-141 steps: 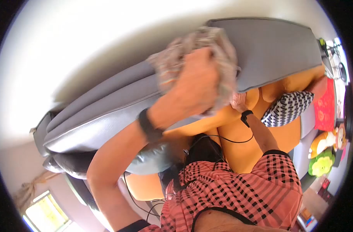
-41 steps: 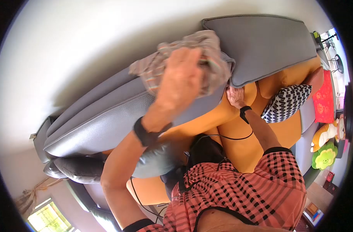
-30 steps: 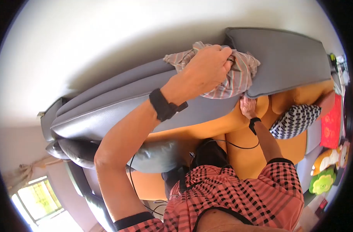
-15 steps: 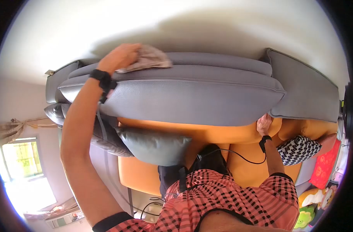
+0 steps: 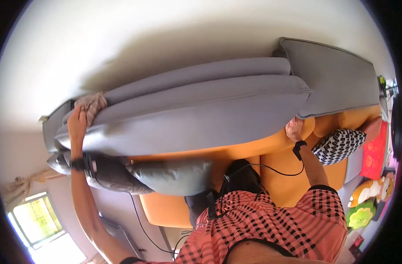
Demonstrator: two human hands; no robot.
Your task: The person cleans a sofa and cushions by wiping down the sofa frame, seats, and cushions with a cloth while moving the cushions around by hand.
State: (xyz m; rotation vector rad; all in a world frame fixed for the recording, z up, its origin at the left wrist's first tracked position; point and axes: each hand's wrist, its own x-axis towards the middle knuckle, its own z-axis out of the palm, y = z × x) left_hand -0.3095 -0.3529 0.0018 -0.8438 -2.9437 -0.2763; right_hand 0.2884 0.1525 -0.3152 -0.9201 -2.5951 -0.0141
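Note:
At the far left end of the grey sofa backrest point(image 5: 188, 119), my left hand point(image 5: 78, 125) is closed on a crumpled striped cloth point(image 5: 93, 105), which lies against the top of the backrest. My right hand point(image 5: 294, 129) leans on the orange seat part point(image 5: 236, 149), just under the backrest's lower right corner; its fingers lie against the surface with no object seen in them. A grey side cushion point(image 5: 333, 79) stands just above and right of that hand.
A shiny grey-green cushion point(image 5: 174, 176) and dark cushions point(image 5: 113, 174) lie below the backrest. At right are a black-and-white cushion point(image 5: 339, 146), a red cloth point(image 5: 374, 152) and plush toys point(image 5: 361, 215). A black cable point(image 5: 278, 172) crosses the seat near my body.
My left hand has carried the cloth leftward along the backrest, from near its right end to its far left end. My right hand stays by the same corner while the view has shifted.

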